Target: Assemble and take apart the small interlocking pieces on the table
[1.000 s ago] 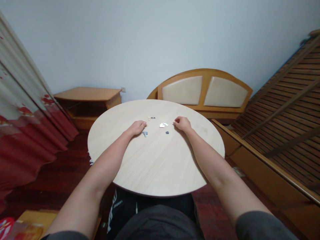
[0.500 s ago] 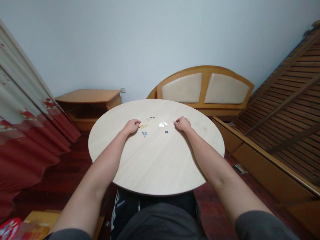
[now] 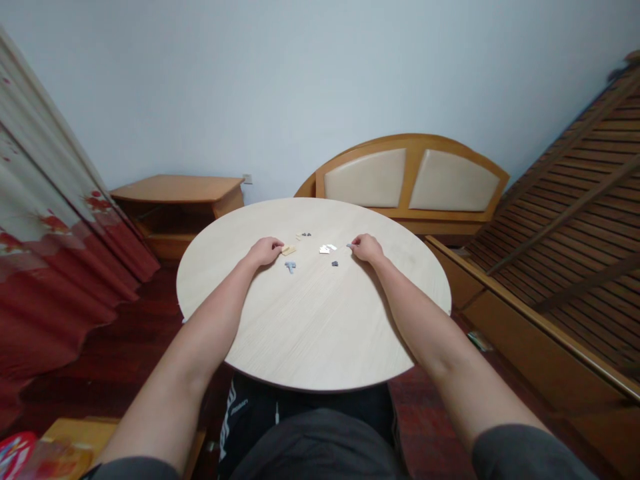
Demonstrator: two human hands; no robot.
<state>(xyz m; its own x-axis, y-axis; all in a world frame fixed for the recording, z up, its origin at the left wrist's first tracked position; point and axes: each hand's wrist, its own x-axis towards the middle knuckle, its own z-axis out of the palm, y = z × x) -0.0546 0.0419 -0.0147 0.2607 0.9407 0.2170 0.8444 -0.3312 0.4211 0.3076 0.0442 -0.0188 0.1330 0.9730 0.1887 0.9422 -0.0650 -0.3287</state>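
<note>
Small building-block-like pieces lie in groups on a round pale table (image 3: 300, 333). My left hand (image 3: 265, 252) rests on the left with its fingers curled together, the tips right beside the tan pieces (image 3: 289, 251). Whether it pinches anything is too small to tell. On the right, my right hand (image 3: 369, 248) is closed, with a small grey piece (image 3: 349, 246) between thumb and finger. White pieces (image 3: 325, 250) lie between the hands. Nearer to me are light blue-grey pieces (image 3: 290, 267) and a dark grey piece (image 3: 335, 264).
Farther back on the table are small dark pieces (image 3: 307, 234) and little tan pieces (image 3: 299, 237). A wooden cabinet (image 3: 180, 189) stands behind on the left. Beyond the table is a padded headboard (image 3: 407, 150), with slatted wood (image 3: 580, 220) leaning at the right.
The small grey piece now shows more clearly at my right fingertips. Both hands stay in nearly the same places, and the pieces on the table lie as before.
</note>
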